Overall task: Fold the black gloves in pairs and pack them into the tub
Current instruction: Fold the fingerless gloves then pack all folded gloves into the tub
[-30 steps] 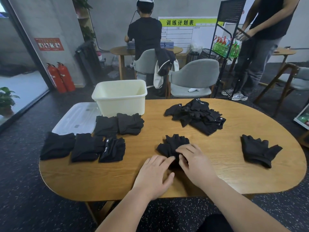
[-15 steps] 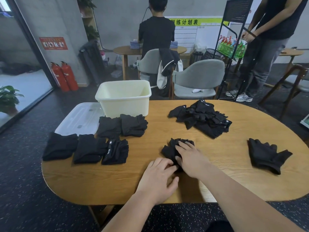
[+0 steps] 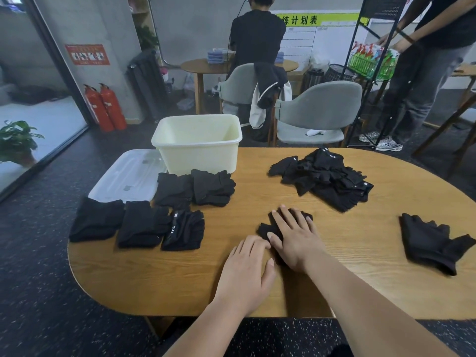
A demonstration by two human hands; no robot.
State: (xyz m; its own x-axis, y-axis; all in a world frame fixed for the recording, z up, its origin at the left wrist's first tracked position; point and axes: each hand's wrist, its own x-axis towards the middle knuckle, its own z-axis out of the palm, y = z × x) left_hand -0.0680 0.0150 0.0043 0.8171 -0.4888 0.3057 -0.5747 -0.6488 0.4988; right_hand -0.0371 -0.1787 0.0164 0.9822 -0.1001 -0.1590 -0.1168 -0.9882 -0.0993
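A pair of black gloves [image 3: 268,229] lies on the wooden table [image 3: 257,197] in front of me. My right hand [image 3: 296,235] lies flat on it with straight fingers and covers most of it. My left hand [image 3: 248,266] rests palm down beside it, fingertips touching its near edge. Several folded glove pairs [image 3: 144,222] sit in two rows at the left. A heap of loose gloves [image 3: 327,176] lies at the far right of centre, and one more glove [image 3: 432,240] lies at the right. The cream tub [image 3: 198,143] stands at the table's far left edge.
The tub's clear lid [image 3: 128,176] lies left of the tub, overhanging the table. Two grey chairs [image 3: 316,112] stand behind the table. One person stands at a round table at the back, another by a black rack [image 3: 371,60] at the right.
My right hand slid forward over the gloves and now lies flat on them. The left hand stayed at the near edge. The camera moved closer and tilted a little.
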